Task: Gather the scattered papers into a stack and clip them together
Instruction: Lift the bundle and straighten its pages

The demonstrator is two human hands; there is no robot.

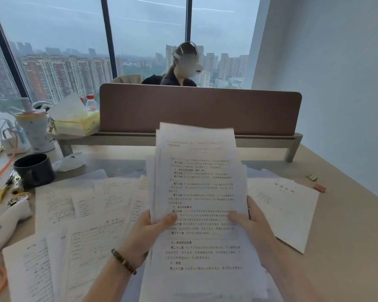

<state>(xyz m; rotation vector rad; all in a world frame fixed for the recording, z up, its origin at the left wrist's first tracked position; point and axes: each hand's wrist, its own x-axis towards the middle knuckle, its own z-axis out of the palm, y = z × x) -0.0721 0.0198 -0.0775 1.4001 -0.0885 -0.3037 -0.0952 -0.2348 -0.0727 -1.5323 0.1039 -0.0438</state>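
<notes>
Beige desk point(347, 225) strewn with papers point(79, 214), both hands gripping stack point(196, 182), window behind.

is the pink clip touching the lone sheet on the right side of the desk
Cannot tell. In the head view the pink clip sits right at the top corner of the lone sheet; the blur hides any contact or gap.

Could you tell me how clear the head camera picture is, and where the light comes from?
Head view: soft daylight from the windows, no hard shadows; wide-angle bending at the edges; the held papers between left hand and right hand are blurred, text unreadable; a glare patch on the desk behind them.
</notes>
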